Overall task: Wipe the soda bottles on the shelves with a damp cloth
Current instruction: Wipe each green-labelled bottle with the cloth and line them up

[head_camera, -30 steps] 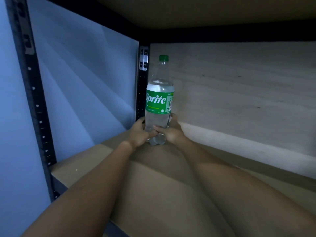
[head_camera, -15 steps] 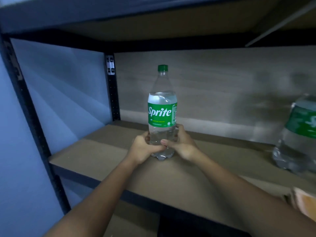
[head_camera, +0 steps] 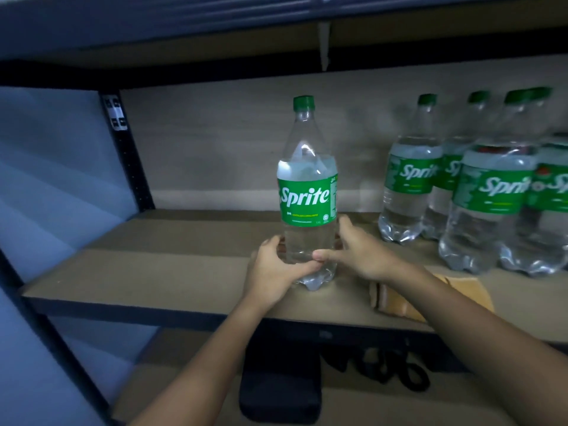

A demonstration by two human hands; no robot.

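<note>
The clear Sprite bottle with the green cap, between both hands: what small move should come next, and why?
Probably let go with the right hand and reach for the orange cloth lying beside it on the brown shelf board. The clear Sprite bottle with the green cap stands upright, and the left hand grips its base.

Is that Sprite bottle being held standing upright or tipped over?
Upright. The Sprite bottle stands with its green cap on top and its base on the shelf, the left hand and right hand around its lower part.
</note>
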